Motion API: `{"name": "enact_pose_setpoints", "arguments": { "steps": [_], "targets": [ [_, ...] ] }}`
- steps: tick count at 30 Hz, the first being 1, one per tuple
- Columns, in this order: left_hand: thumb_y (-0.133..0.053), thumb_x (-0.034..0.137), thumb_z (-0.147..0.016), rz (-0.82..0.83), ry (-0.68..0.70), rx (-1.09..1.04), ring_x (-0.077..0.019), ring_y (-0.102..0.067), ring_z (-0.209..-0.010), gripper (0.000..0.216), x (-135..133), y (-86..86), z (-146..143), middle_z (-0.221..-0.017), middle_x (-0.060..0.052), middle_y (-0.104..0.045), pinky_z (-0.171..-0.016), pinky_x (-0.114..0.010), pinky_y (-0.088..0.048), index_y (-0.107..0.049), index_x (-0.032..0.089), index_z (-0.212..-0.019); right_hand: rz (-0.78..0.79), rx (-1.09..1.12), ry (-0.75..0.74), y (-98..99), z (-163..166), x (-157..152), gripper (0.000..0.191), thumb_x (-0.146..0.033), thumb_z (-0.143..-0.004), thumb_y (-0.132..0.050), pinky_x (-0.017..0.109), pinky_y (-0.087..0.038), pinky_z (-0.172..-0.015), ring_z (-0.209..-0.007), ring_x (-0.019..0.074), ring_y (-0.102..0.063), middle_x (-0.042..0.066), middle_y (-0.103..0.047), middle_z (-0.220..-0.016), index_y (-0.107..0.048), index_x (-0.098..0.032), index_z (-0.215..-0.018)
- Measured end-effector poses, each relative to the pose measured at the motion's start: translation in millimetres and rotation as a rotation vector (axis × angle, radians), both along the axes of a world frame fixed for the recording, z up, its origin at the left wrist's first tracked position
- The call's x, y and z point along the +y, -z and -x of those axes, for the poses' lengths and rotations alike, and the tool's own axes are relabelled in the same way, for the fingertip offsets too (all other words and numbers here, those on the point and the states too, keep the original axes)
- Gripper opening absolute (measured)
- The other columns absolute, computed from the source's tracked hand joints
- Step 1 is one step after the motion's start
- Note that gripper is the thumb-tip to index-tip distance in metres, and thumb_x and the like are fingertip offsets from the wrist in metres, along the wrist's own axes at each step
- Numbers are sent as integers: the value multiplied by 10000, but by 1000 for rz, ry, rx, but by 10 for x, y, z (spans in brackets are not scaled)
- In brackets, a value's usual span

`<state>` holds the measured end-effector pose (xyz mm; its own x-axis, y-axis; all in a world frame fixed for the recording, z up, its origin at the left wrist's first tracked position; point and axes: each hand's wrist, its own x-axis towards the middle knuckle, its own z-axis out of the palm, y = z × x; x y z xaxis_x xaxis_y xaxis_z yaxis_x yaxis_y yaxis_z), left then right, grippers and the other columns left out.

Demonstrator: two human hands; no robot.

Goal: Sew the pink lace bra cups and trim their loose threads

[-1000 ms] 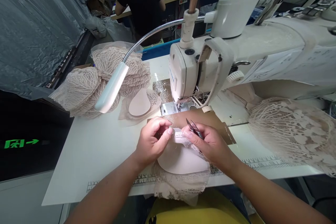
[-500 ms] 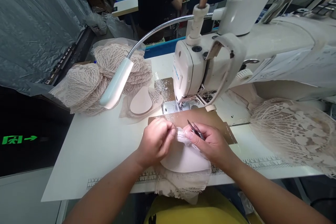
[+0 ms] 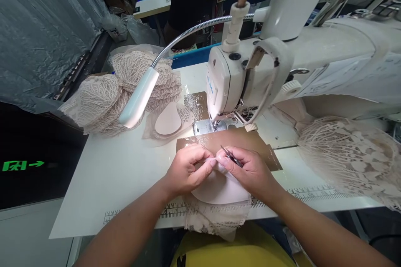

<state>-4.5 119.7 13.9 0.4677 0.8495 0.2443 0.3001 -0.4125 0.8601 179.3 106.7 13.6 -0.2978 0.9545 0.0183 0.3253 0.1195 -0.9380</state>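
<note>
Under my fingers, in front of the sewing machine, lies a pale pink cup-shaped fabric piece (image 3: 219, 192). Its lace edging (image 3: 216, 223) hangs over the table's front edge. My left hand (image 3: 190, 169) is closed, thumb and forefinger pinching the piece's upper edge. Right beside it, thumb nearly touching thumb, my right hand (image 3: 250, 171) pinches the same edge. Small dark thread snips (image 3: 231, 157) rest in the right hand, with the points sticking up to the left. The pinched edge is mostly hidden by the fingertips.
A white sewing machine (image 3: 227, 83) stands just beyond my hands, over a brown plate (image 3: 250, 139). Stacked lace cups (image 3: 100, 96), a loose cup (image 3: 168, 119) and a lamp (image 3: 139, 98) are at the left. More lace (image 3: 347, 150) lies right. Behind, a person (image 3: 191, 0) works.
My left hand has turned slightly and moved its fingertips right, against the right thumb. The white edge strip that showed between the hands is now mostly covered. The person behind has shifted right.
</note>
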Motion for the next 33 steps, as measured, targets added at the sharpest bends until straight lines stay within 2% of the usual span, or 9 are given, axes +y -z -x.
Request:
{"name": "enact_pose_setpoints", "arguments": {
  "steps": [2, 5, 8, 14, 20, 25, 27, 30, 33],
  "targets": [
    [-537, 210, -858, 100, -9, -20, -127, -527, -651, 138, -3, -10, 6, -693, -38, -608, -638, -250, -419, -620, 139, -774, 5, -13, 18, 4, 2, 1, 283, -376, -877, -491, 238, -358, -552, -593, 119, -440, -21, -489, -625, -527, -185, -672],
    [-529, 272, -876, 319, 19, -101, -131, -524, -694, 170, 13, -11, 35, -784, -57, -600, -623, -235, -414, -612, 123, -882, 54, -10, 62, 24, -3, 6, 303, -408, -879, -484, 233, -347, -538, -592, 115, -426, -26, -462, -625, -522, -184, -677],
    [-558, 334, -864, 470, 53, -147, -116, -479, -669, 222, 44, 28, 73, -769, -50, -562, -590, -223, -382, -591, 114, -868, 109, 6, 70, 49, -19, 18, 339, -451, -884, -466, 230, -340, -523, -583, 108, -408, -32, -426, -620, -495, -185, -675],
    [-565, 349, -861, 555, -12, -287, -101, -443, -663, 239, 87, 81, 92, -722, -18, -503, -616, -227, -358, -546, 119, -799, 126, -34, 28, 42, -41, 41, 359, -498, -834, -512, 234, -305, -478, -551, 106, -394, -30, -408, -596, -515, -177, -673],
    [-619, 327, -826, 658, -17, -389, -72, -398, -599, 229, 92, 59, 77, -660, 23, -447, -557, -195, -318, -502, 139, -769, 87, -45, 114, 2, -2, 26, 299, -378, -797, -568, 238, -267, -476, -536, 98, -344, -45, -372, -564, -447, -192, -596],
    [-646, 253, -810, 816, 43, -548, -45, -405, -552, 210, 83, 52, 73, -645, 41, -460, -523, -161, -329, -468, 156, -756, 40, 5, 86, -6, 12, 18, 229, -268, -800, -547, 239, -296, -536, -599, 105, -364, -35, -413, -641, -408, -200, -631],
    [-667, 223, -792, 870, 75, -588, -47, -458, -589, 185, 80, 40, 68, -721, 20, -519, -554, -159, -370, -496, 157, -820, 37, -1, 83, -7, 14, 17, 241, -244, -790, -547, 240, -288, -540, -610, 107, -359, -35, -397, -647, -370, -204, -631],
    [-716, 206, -750, 907, 92, -584, -84, -548, -729, 276, 78, 14, 47, -852, -30, -582, -669, -184, -437, -541, 150, -956, 46, -11, 84, -7, 17, 15, 274, -234, -787, -540, 241, -272, -528, -597, 106, -334, -40, -353, -625, -323, -211, -622],
    [-733, 213, -738, 895, 82, -554, -107, -569, -806, 288, 78, -4, 20, -869, -45, -597, -754, -209, -454, -570, 136, -963, 49, -14, 84, -2, 20, 8, 286, -246, -793, -538, 239, -269, -520, -585, 104, -318, -44, -332, -614, -315, -212, -618]
  ]
}}
